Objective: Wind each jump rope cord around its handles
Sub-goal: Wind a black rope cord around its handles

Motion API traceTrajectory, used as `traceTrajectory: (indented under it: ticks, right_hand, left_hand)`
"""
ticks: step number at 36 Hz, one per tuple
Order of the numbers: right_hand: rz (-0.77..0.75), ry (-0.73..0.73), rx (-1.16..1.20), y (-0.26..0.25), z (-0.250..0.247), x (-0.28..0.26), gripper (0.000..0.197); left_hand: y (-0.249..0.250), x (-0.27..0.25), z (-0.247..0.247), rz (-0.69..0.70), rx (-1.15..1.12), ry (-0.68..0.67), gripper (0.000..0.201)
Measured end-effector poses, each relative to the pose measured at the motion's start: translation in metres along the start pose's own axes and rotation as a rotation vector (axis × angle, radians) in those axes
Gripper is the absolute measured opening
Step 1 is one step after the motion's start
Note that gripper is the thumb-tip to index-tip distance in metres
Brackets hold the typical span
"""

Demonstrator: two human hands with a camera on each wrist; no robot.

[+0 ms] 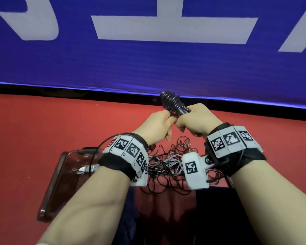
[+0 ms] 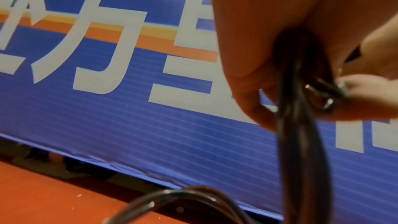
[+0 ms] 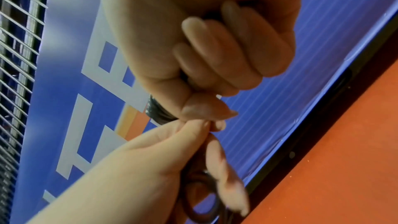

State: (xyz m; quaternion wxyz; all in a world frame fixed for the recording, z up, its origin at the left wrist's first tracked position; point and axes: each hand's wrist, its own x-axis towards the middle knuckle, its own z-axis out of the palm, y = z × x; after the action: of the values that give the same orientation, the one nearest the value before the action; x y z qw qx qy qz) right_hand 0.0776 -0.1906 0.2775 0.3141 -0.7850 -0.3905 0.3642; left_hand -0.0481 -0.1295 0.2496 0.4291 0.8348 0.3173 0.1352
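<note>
Both hands are raised together above a red floor (image 1: pixel 42 124), in front of a blue banner (image 1: pixel 148 64) with white lettering. The right hand (image 1: pixel 196 121) is closed in a fist around the black handles (image 1: pixel 175 103), which stick up and away to the left from its top, with dark cord (image 1: pixel 171 100) already coiled in tight turns around their upper part. The right wrist view shows the same fist, fingers (image 3: pixel 215 54) curled fully round the grip, with a few wound turns showing just below the thumb. The left hand (image 1: pixel 157 124) sits against the right one, thumb and fingers pinching the cord right beside the handles; the left wrist view shows a dark strand running down out of that pinch, though it is too blurred to tell how many strands pass through. Below the wrists a loose tangle of ropes (image 1: pixel 168 167), dark and pale grey, lies on the floor. Left of it lies a phone (image 1: pixel 60 183) in a clear case.
</note>
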Motion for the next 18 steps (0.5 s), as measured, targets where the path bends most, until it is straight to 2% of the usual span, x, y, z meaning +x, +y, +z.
traceTrajectory:
  ticks: [5,10,14,17,18]
  right_hand:
    - [0.028,0.033,-0.084,0.005,-0.002,0.005,0.024]
    - [0.033,0.088,-0.169,0.013,-0.003,0.008,0.017]
    - [-0.011,0.135,-0.223,0.019,-0.007,0.007,0.016]
    - [-0.059,0.209,-0.359,0.021,-0.005,0.006,0.007]
    - [-0.071,0.238,-0.391,0.022,-0.006,0.006,0.014]
  left_hand:
    - [-0.007,0.0,0.002,-0.009,0.139,0.008,0.026]
    - [-0.006,-0.003,0.001,-0.087,0.329,-0.116,0.021]
    - [-0.004,-0.006,0.003,-0.069,0.255,-0.182,0.015]
    - [0.001,-0.005,0.006,-0.056,0.184,-0.213,0.015]
    - [0.002,-0.004,0.007,-0.046,0.183,-0.219,0.017]
